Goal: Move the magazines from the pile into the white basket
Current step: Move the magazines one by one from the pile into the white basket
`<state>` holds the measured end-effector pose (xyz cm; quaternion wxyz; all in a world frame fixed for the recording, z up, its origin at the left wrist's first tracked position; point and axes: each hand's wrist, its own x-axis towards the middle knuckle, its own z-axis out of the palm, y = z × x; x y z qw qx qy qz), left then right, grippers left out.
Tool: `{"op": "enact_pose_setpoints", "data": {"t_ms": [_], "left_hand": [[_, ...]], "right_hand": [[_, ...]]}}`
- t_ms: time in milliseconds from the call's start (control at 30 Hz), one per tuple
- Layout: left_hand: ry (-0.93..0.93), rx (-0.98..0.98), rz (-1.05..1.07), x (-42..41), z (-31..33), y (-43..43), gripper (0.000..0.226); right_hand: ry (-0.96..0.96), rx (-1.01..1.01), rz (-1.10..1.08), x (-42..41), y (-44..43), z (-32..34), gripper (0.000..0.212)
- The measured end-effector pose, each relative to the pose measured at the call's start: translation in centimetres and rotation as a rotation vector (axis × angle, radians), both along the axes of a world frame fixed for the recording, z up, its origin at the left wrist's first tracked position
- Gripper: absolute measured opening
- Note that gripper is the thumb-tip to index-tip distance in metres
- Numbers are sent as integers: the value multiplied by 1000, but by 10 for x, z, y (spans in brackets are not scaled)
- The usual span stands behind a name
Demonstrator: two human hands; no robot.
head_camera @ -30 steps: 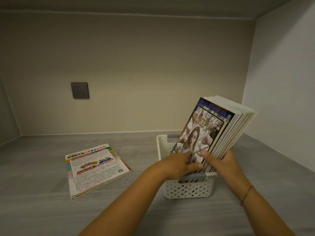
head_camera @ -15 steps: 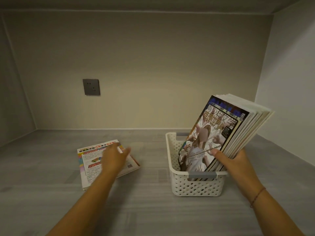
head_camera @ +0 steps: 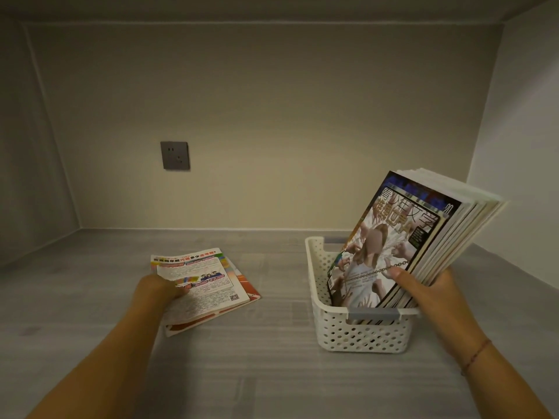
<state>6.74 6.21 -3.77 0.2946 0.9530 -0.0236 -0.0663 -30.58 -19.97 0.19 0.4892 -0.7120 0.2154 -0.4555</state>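
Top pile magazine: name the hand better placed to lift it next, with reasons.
Left. The left hand grips the near edge of that magazine; the right hand is across at the basket, holding the leaning stack there.

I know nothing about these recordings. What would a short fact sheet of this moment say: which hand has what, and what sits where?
Left hand: grips the near edge of the top magazine of the pile
Pile: lies flat on the grey surface, left of the white basket; at least one more magazine lies beneath
Right hand: thumb on the front cover, holding the standing magazines
Standing magazines: on end in the white basket, leaning right
Back wall: a grey socket
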Motion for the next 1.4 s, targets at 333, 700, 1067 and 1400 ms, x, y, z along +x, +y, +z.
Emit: {"op": "enact_pose_setpoints", "data": {"t_ms": [333,700,1067,1400], "left_hand": [[-168,-136,-4,1,3,16,27],[-527,-668,-195,-80,50,-47,14],[-719,-764,-471,-231,83,-143,32],[-829,-491,-903,-264,64,-171,36]], "right_hand": [[24,10,-12,0,-2,-1,53],[24,31,-29,1,-4,-2,54],[42,37,-19,0,-5,-2,53],[-52,20,17,1,-4,-1,58]]}}
